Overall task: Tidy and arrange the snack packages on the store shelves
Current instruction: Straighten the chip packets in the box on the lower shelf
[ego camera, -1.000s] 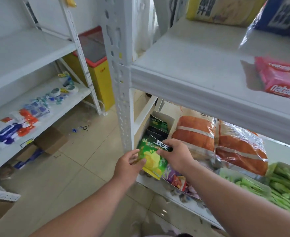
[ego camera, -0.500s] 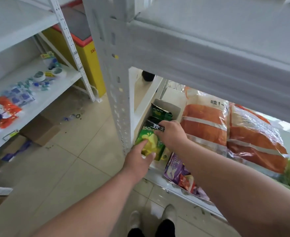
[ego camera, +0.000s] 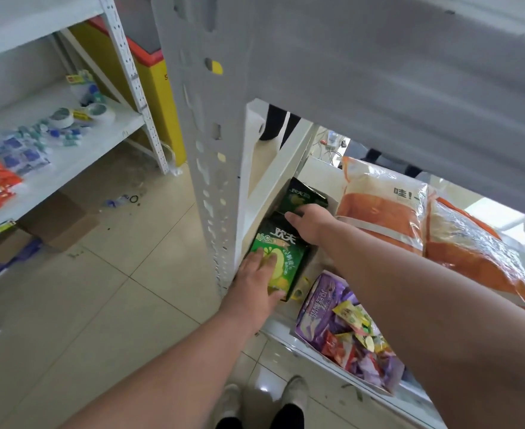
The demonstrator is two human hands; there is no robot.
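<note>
A green snack package (ego camera: 286, 258) with a black top stands at the front of a row on the lower shelf (ego camera: 281, 328), just right of the white upright post (ego camera: 205, 150). My left hand (ego camera: 256, 281) lies flat against its front face, fingers spread. My right hand (ego camera: 309, 222) rests on top of the row behind it, fingers on a second green package (ego camera: 301, 196) further back. Neither hand clearly grips a package.
To the right lie a purple bag of mixed sweets (ego camera: 341, 329) and two large orange-and-clear bags (ego camera: 382, 209). A wide shelf board (ego camera: 409, 88) overhangs above. At left stands another shelf unit (ego camera: 69, 159) with small blue and orange items, a cardboard box (ego camera: 59, 224) below.
The green package went from held in the air in front of the shelf to standing in the row. My left hand now presses its front; my right hand reached further back.
</note>
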